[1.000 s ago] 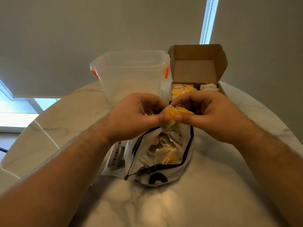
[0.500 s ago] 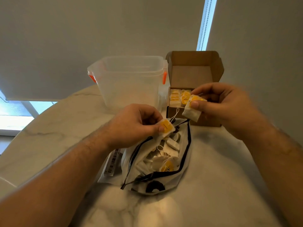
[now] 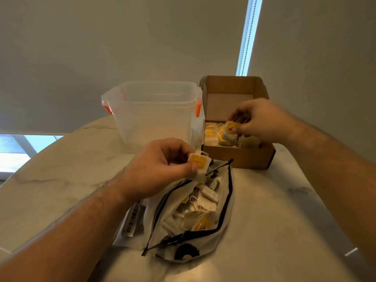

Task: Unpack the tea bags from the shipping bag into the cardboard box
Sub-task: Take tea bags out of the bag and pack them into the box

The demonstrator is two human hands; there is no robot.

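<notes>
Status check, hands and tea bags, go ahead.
Right hand lowering tea bag into cardboard box. Left hand pinching another over shipping bag. Nothing blocking.

My feed is dim and warm-toned. Daylight enters at a bright strip between the blinds, far right, and a blown-out window at left. Soft glare sits on the near worktop. Wide-angle bending curves the edges. Both forearms are soft; fine detail is smeared throughout.
</notes>
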